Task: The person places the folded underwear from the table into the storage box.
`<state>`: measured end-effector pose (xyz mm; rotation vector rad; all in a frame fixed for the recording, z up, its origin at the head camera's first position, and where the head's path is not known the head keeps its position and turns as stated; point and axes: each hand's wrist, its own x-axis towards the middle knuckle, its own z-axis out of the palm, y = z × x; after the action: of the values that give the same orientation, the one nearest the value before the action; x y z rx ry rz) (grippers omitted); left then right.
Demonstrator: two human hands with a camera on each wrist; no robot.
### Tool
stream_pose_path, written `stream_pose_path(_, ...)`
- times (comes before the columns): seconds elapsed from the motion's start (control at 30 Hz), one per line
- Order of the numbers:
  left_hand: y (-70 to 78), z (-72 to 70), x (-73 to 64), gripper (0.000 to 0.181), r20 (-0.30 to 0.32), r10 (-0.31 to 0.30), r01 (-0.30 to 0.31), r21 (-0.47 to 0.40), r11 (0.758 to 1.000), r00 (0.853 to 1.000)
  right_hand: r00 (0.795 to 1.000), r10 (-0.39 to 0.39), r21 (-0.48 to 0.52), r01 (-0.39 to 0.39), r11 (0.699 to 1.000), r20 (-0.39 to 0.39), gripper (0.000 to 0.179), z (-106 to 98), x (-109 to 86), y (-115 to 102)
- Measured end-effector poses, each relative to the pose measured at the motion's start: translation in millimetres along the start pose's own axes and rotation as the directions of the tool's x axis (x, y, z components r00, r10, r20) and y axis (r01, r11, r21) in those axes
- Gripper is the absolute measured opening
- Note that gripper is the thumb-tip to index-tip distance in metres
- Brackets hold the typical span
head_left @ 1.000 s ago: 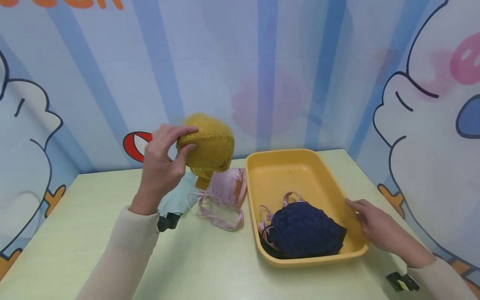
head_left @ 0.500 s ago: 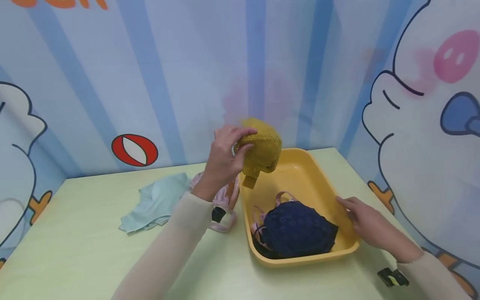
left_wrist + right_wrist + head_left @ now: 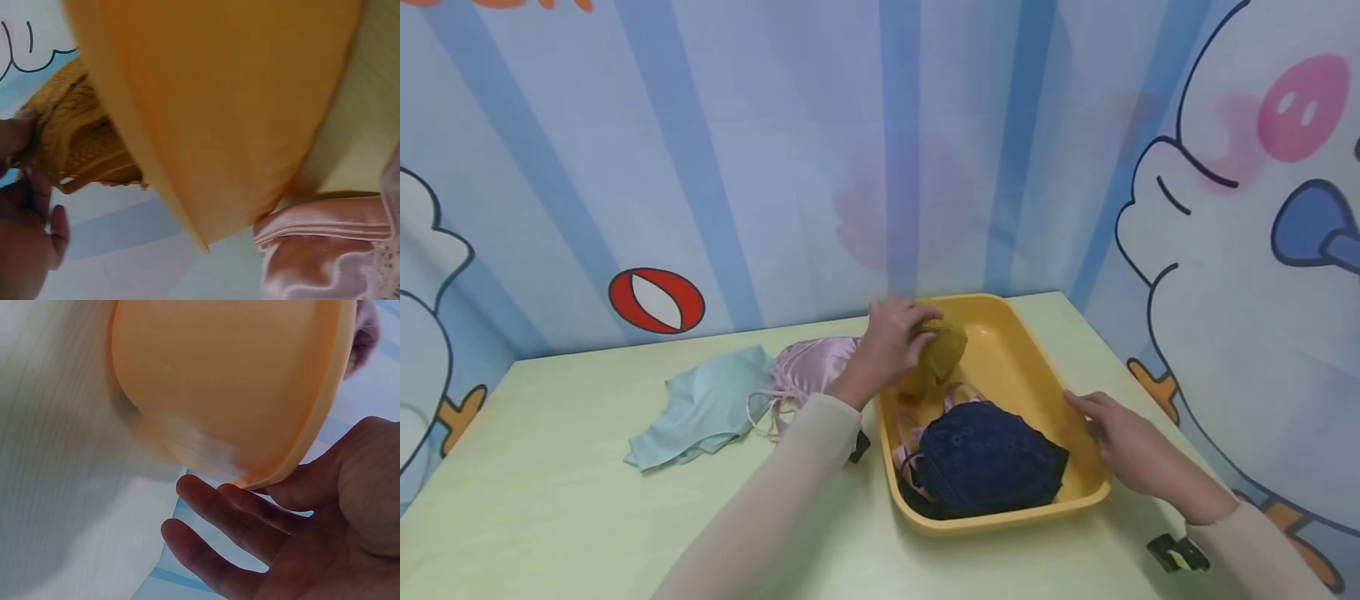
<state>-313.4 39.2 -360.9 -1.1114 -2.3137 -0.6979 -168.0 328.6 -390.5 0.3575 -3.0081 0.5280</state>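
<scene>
My left hand (image 3: 887,346) pinches a mustard-yellow bra (image 3: 950,348) by its edge, over the left back part of the yellow plastic tray (image 3: 1013,350). In the left wrist view, thumb and fingers hold the lacy bra (image 3: 81,134) above the tray's wall (image 3: 212,112); its lower part is hidden behind that wall. My right hand (image 3: 1123,442) pinches the tray's right rim; the right wrist view shows the thumb inside and fingers (image 3: 231,522) outside and below. A navy bra (image 3: 992,458) lies in the tray's near end, over pink straps (image 3: 901,454) and something black.
Left of the tray, a pink satin bra (image 3: 808,367) lies on the pale table (image 3: 572,500), partly behind my left forearm. Beside it is a crumpled light-blue cloth garment (image 3: 703,408). A printed backdrop (image 3: 790,167) stands at the table's back edge.
My left hand has carried the yellow bra rightward from above the pink bra, then lowered it into the tray. My right hand has stayed on the tray's rim.
</scene>
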Motion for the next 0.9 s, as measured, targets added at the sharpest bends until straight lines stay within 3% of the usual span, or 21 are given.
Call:
stream_pose_path(0.07,-0.9,2.2,-3.1,0.022,0.072,-0.091,0.09,0.024,0.996,0.993,1.0,0.004,0.0,-0.004,1.0,0.001,0.044,0.2,-0.1,-0.4)
stream_pose_path(0.17,-2.6,3.0,-7.8,0.022,0.13,-0.225,0.221,0.05,0.974,0.966,1.0,0.011,0.001,-0.011,1.0,0.008,0.044,0.3,-0.4,-1.0)
stream_pose_path(0.27,-4.3,2.6,-12.4,0.023,0.169,-0.343,0.332,0.092,0.939,0.924,1.0,0.01,-0.001,-0.01,1.0,0.012,0.045,0.0,-0.6,-0.9)
stream_pose_path(0.33,-4.9,2.7,-15.3,0.025,0.201,-0.413,0.395,0.127,0.91,0.888,1.0,0.009,-0.002,-0.009,1.0,0.014,0.045,-0.2,-0.6,-0.4)
stream_pose_path(0.4,-5.2,3.5,-17.6,0.026,0.232,-0.464,0.433,0.173,0.885,0.855,1.0,0.008,-0.005,-0.008,1.0,0.013,0.045,-0.3,-0.6,0.0)
stream_pose_path(0.47,-5.4,5.6,-19.4,0.028,0.254,-0.49,0.446,0.215,0.869,0.834,1.0,0.007,-0.006,-0.007,1.0,0.011,0.045,-0.3,-0.7,0.3)
stream_pose_path(0.77,-2.0,13.9,-21.3,0.02,0.318,-0.477,0.333,0.414,0.847,0.819,1.0,-0.005,0.001,0.005,1.0,0.012,0.045,-0.2,-0.7,0.3)
stream_pose_path(0.9,-0.5,13.9,-20.8,0.02,0.336,-0.457,0.31,0.409,0.858,0.823,1.0,-0.003,0.0,0.003,1.0,0.013,0.045,0.0,-1.0,0.6)
